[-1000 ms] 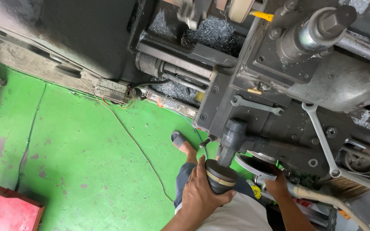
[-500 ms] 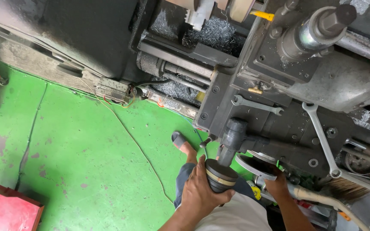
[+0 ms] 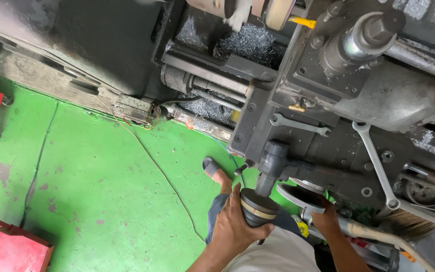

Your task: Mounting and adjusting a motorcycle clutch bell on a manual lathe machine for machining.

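Left hand (image 3: 235,229): fingers wrapped tight round black lever knob (image 3: 257,207), palm behind it for leverage. Right hand (image 3: 325,219): fingers closed on handwheel (image 3: 300,195) rim. Both on lathe carriage apron (image 3: 298,136); two spanners (image 3: 298,124) parked flat above.

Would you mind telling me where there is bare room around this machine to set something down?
The green floor is bare between the red box and the foot. The machine top is crowded: two wrenches, metal shavings. The left hand grips the lever knob; the right hand holds the handwheel.
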